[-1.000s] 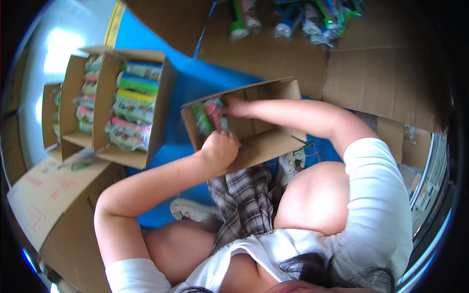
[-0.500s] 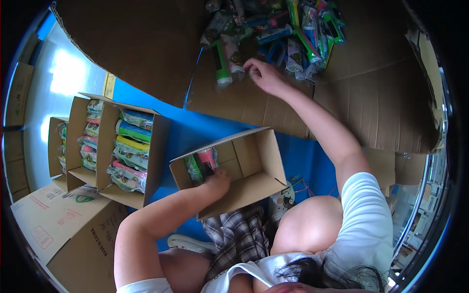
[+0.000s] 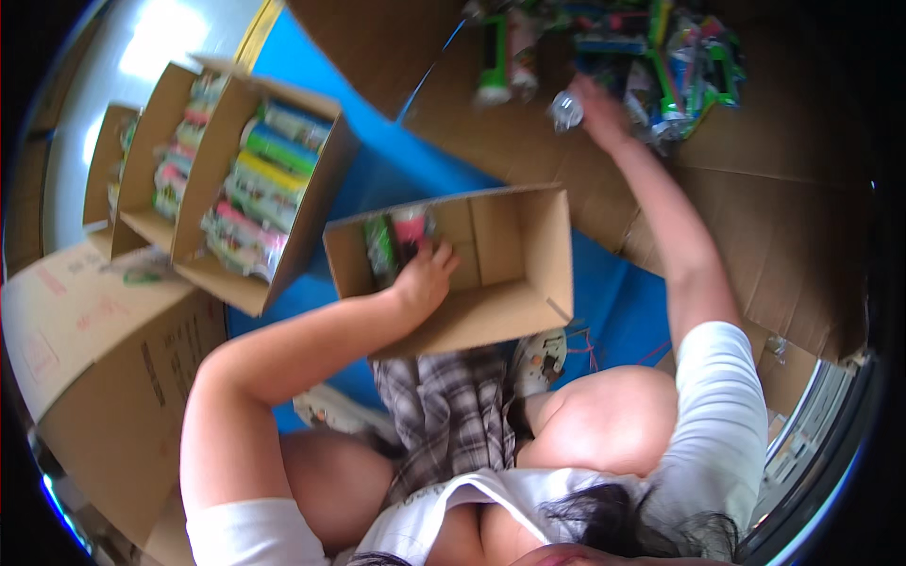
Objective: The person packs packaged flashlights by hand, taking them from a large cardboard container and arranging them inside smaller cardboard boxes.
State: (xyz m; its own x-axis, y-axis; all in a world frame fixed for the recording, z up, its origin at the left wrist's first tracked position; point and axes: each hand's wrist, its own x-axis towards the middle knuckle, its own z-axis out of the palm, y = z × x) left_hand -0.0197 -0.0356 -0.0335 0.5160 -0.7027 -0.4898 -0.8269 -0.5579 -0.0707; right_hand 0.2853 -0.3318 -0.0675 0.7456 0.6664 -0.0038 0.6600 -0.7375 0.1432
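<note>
My left hand reaches into a small open cardboard box, its fingers apart beside a pink wrapped package. A green wrapped package stands at the box's left end. Part of the pink package is hidden by my fingers. Up at the pile, my right hand is closed on a clear-wrapped package, whose shiny end sticks out to the left; the rest is hidden and blurred. Around it lies a heap of colourful plastic-wrapped packages.
The heap lies on a large brown cardboard sheet or carton. To the left, a filled carton of stacked wrapped packages stands beside two more. A big closed carton is below them. Blue surface lies between.
The view has shifted. My right hand, previously by the pile's near edge, now has a wrapped package in it. My left hand stays in the box, its fingers more raised.
</note>
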